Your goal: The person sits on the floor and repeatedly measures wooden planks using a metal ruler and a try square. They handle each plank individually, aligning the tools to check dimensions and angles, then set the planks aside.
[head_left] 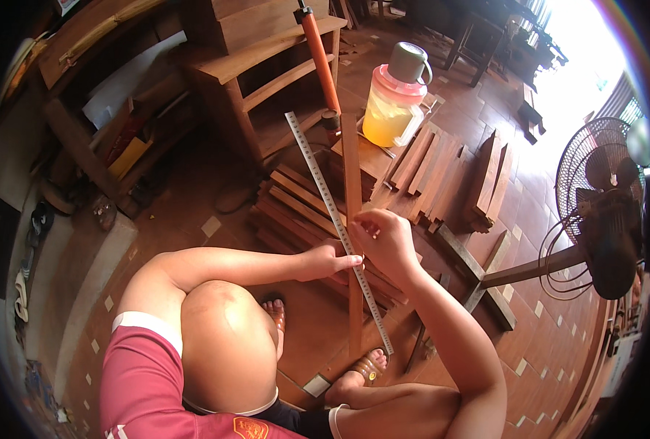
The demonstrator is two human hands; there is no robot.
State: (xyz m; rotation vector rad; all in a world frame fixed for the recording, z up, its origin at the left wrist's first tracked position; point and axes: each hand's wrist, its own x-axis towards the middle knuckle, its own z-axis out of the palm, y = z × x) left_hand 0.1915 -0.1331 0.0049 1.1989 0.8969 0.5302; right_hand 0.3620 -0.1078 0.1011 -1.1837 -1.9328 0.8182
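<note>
While a fan (609, 219) stands on tiled floor (537, 351), left grip (321, 261) clamps a ruler (322, 183); right grip (387, 238) unclear.

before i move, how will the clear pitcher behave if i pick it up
The pitcher is probably weighty, given the yellow liquid inside. That liquid may slosh if tilted. The grey cup, perched upside down on the pink lid, could slide off.

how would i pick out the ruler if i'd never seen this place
Left of the standing fan, a pile of wooden strips lies on the tiled floor. Above it, the left hand holds the ruler, slanting from upper left to lower right. It is pale with dark markings, unlike the brown strip crossing it.
</note>
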